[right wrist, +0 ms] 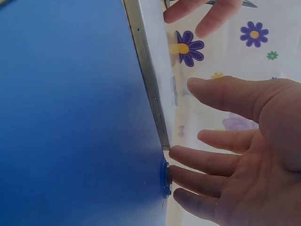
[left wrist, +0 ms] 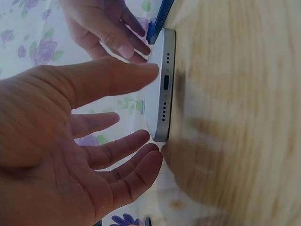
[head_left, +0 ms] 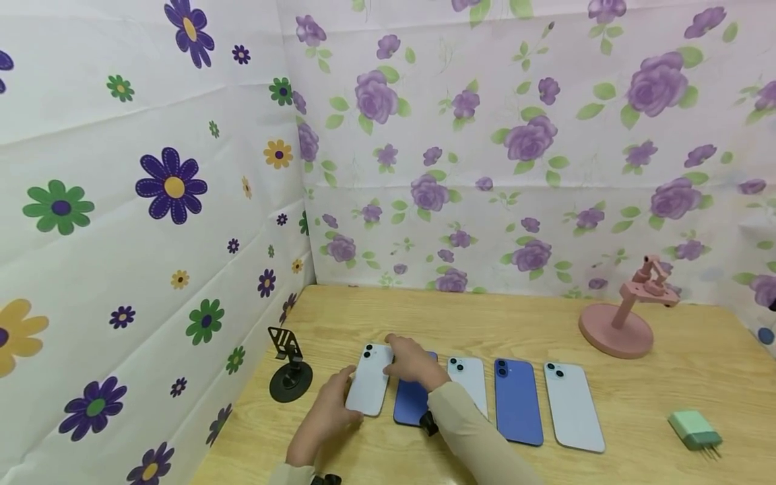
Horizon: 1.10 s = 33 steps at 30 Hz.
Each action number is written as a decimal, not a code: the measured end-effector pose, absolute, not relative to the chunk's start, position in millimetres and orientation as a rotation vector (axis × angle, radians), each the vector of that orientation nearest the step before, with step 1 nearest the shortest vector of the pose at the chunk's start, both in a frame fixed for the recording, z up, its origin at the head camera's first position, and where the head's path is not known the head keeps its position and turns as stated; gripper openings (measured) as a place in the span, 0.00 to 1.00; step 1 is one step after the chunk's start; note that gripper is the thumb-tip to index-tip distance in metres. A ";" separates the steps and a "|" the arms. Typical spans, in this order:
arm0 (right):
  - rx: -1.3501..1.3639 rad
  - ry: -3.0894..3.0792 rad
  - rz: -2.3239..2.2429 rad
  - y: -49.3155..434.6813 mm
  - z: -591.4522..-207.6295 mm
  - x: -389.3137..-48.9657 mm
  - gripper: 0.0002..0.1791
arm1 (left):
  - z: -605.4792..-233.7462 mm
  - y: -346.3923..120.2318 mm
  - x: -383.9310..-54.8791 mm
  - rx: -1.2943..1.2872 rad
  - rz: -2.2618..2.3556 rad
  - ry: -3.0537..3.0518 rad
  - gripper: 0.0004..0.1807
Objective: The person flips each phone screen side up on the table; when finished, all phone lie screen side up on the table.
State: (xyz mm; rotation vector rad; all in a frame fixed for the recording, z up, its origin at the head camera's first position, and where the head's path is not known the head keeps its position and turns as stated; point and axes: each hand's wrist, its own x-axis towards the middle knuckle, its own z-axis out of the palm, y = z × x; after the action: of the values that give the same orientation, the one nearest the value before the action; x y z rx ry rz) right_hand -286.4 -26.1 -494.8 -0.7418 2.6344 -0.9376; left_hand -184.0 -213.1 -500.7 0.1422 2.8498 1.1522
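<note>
Five phones lie backs-up in one row on the table (head_left: 485,313), pale and blue alternating. Work centres on the leftmost white phone (head_left: 370,385), between the left hand (head_left: 329,408) and the right hand (head_left: 413,361). Hands apart, fingers spread and relaxed, neither clamped on anything. Fingertips lie at or just beside its edges; cannot tell whether they press.

Progress: the row already looks orderly, so my judgement is that most of the arranging is done. Whether this phone is being settled or picked up is undetermined. The second, blue phone (head_left: 412,402) is partly under the right arm, as is the third, white phone (head_left: 469,382); the fourth, blue phone (head_left: 519,407) and fifth, pale phone (head_left: 574,407) lie untouched. The black stand (head_left: 291,382), pink stand (head_left: 616,330) and green charger (head_left: 694,429) are well apart from the hands.

Materials: slabs with rounded corners, smooth backs and raised lenses. The leftmost phone has a flat, metallic-looking rim with a charging slot between dotted holes. Table has pale wood grain; pink stand, a matte round base; charger, blocky, with prongs.
</note>
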 end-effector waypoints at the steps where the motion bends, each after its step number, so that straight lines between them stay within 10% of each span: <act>1: -0.744 2.637 -0.926 -26.8 -495.6 -287.2 0.35 | -500.8 -212.2 -184.0 0.146 1.142 2.853 0.49; 33: -0.598 2.590 -1.102 -34.8 -493.5 -311.9 0.24 | -499.2 -205.6 -185.8 0.152 1.015 2.930 0.44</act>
State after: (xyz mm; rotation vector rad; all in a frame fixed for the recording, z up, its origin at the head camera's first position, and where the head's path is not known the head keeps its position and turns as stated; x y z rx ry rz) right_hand -311.9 -34.8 -493.5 -0.5984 2.5899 -1.1023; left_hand -185.8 -205.6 -499.2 0.1521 2.9298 1.0149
